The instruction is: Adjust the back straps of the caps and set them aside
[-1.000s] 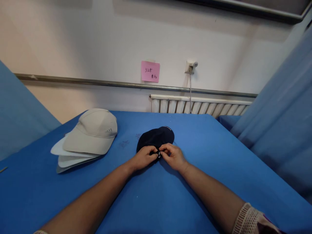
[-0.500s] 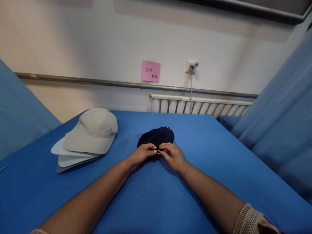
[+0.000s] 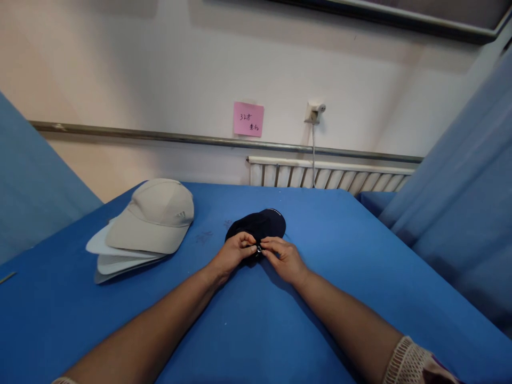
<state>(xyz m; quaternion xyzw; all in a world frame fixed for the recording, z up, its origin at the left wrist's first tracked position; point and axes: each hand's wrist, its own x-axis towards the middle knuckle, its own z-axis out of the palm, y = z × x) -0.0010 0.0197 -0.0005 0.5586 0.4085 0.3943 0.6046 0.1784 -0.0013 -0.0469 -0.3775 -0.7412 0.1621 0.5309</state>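
A black baseball cap [image 3: 256, 224] lies on the blue table, its brim pointing away and to the right. My left hand [image 3: 237, 252] pinches the cap's near edge from the left. Opposite it, my right hand [image 3: 285, 257] pinches the same edge from the right. Between the fingertips shows a small shiny metal buckle [image 3: 259, 249] on the cap's strap. The strap itself is mostly hidden by my fingers.
To the left, a beige cap [image 3: 160, 210] tops a stack of several pale caps. The blue table [image 3: 320, 229] reaches back to a white radiator [image 3: 296, 173]. Blue curtains [image 3: 460, 202] hang on both sides. A thin greenish stick [image 3: 7, 278] lies at the left edge.
Both hands stay at the cap's near edge, with only slight finger movement around the buckle. The whole view has shifted very slightly.
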